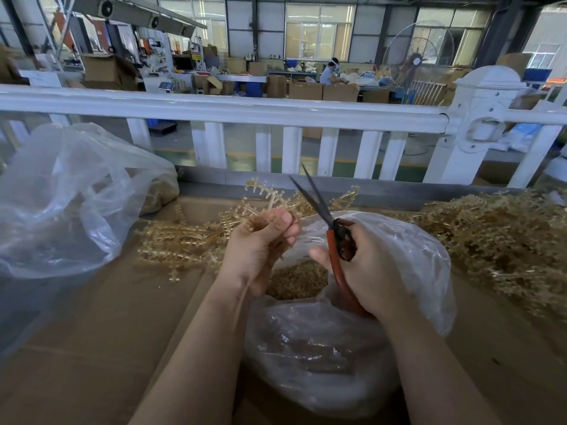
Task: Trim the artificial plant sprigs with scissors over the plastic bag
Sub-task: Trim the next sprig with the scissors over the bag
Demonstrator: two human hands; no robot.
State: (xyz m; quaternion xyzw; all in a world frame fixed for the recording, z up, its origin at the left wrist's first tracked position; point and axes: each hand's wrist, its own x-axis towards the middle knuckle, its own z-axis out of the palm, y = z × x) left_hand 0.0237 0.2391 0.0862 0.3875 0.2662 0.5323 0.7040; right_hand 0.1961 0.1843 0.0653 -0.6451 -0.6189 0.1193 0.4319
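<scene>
Head view shows me mid-trim above the clear plastic bag (423,271): left hand (260,243) pinching tan plastic sprigs (270,200), right hand (365,271) gripping red-handled scissors (331,237), blades parted, next needing closure on a stem.

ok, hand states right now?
Left hand: holding tan plastic plant sprig.
Right hand: holding orange-handled scissors, blades open.
</scene>
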